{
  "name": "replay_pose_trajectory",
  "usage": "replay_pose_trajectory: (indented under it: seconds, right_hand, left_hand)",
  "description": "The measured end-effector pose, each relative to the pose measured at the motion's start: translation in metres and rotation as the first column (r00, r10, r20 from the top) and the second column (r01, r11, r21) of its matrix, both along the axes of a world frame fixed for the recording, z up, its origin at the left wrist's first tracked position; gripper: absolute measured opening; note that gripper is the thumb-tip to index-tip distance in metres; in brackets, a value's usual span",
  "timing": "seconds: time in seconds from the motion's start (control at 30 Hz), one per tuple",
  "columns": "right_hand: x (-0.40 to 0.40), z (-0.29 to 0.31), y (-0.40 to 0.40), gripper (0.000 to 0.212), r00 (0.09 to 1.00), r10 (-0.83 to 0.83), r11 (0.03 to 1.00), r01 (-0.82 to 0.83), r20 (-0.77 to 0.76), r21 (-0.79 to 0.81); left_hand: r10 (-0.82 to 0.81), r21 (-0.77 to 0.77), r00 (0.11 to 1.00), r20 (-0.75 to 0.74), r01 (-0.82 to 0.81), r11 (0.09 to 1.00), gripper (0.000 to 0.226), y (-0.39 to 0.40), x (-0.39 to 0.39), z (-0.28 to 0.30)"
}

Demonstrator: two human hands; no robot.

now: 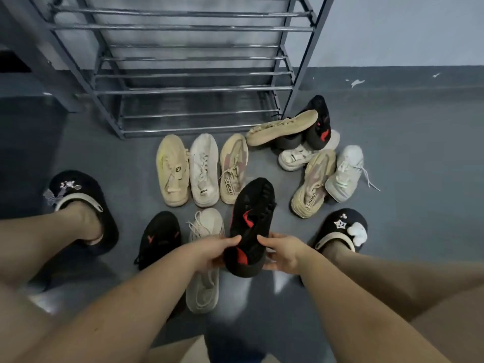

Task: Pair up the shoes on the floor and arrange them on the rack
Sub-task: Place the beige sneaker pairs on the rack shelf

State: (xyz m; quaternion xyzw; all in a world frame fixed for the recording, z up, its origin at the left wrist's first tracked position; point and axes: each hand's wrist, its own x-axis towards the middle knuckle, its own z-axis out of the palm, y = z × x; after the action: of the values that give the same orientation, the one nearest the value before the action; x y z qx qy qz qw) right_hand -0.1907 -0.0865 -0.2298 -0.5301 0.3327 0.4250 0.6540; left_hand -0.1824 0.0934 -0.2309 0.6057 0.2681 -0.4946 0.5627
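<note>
I hold a black sneaker with red marks [251,226] above the floor, toe pointing away. My left hand [214,251] grips its heel from the left and my right hand [281,251] grips it from the right. A second black sneaker with red marks [160,237] lies on the floor left of my hands. A white sneaker [205,260] lies partly under my left hand. Further off, a cream sneaker [172,170], a white sneaker [204,170] and a beige sneaker [233,167] lie in a row. The metal shoe rack [193,74] stands behind them with bare shelves.
A heap at the right holds a cream sneaker on its side [281,128], a black sneaker [318,121], a white chunky shoe [296,155], a beige sneaker [313,182] and a pale sneaker [345,172]. My feet wear black clogs [78,205] [343,229].
</note>
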Motion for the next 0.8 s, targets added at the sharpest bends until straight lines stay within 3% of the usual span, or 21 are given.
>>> replay_pose_trajectory:
  seconds: [0.1, 0.23, 0.4, 0.53, 0.67, 0.73, 0.8]
  right_hand:
    - [-0.003, -0.007, 0.000, 0.016, 0.997, 0.056, 0.998, -0.058, -0.060, -0.028]
    - [-0.005, -0.018, -0.001, 0.032, 0.989, 0.095, 0.987, -0.108, -0.114, -0.117]
    - [-0.004, -0.023, 0.006, 0.034, 0.976, 0.169, 0.952, -0.197, -0.135, -0.234]
    - [-0.002, -0.025, 0.009, 0.038, 0.975, 0.186, 0.915, -0.217, -0.122, -0.339]
    - [0.007, -0.018, 0.004, 0.037, 0.990, 0.139, 0.890, -0.127, -0.007, -0.437]
    - [0.009, -0.012, 0.003, 0.041, 0.974, 0.222, 0.845, -0.169, 0.045, -0.507]
    - [0.009, -0.009, 0.001, 0.050, 0.897, 0.440, 0.705, -0.311, 0.049, -0.637]
  left_hand:
    - [-0.004, 0.032, 0.997, -0.071, 0.007, 0.999, 0.039, -0.003, -0.007, -0.009]
    - [-0.033, 0.089, 0.994, -0.107, 0.043, 0.995, 0.038, -0.010, -0.010, -0.024]
    - [-0.150, 0.127, 0.981, -0.122, 0.165, 0.978, 0.037, -0.011, -0.014, -0.032]
    - [-0.359, 0.244, 0.932, -0.050, 0.360, 0.900, 0.040, -0.014, -0.013, -0.032]
    - [-0.316, 0.294, 0.942, 0.114, 0.272, 0.916, 0.041, -0.025, -0.006, -0.020]
    - [-0.359, 0.366, 0.905, 0.228, 0.262, 0.893, 0.045, -0.027, -0.004, -0.015]
    - [-0.473, 0.448, 0.819, 0.325, 0.306, 0.840, 0.049, -0.024, -0.004, -0.011]
